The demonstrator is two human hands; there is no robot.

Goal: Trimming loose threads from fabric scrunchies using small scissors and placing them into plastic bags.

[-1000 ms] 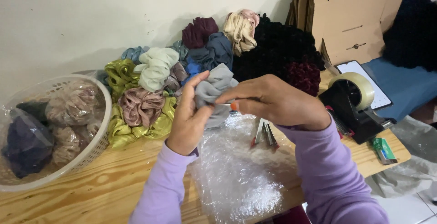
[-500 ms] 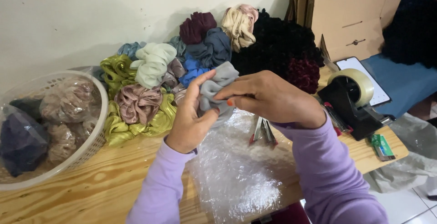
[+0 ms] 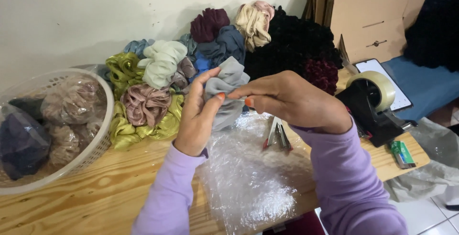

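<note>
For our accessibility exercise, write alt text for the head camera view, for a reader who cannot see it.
Both hands, left hand and right hand, hold a grey scrunchie above bubble wrap on a wooden table. Behind lie a pile of scrunchies, a white basket and a tape dispenser.

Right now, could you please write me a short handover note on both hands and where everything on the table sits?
Left hand: holds a grey scrunchie up above the table.
Right hand: pinches the same scrunchie at its edge, fingertips meeting the left thumb.
Bubble wrap: lies flat on the wooden table under the hands, nothing wrapped in it.
Stapler: on the wrap, right of the hands.
Tape dispenser: further right.
Done: the white basket at left holds scrunchies already in clear wrap.
Left: a pile of loose scrunchies against the wall, unwrapped.
</note>
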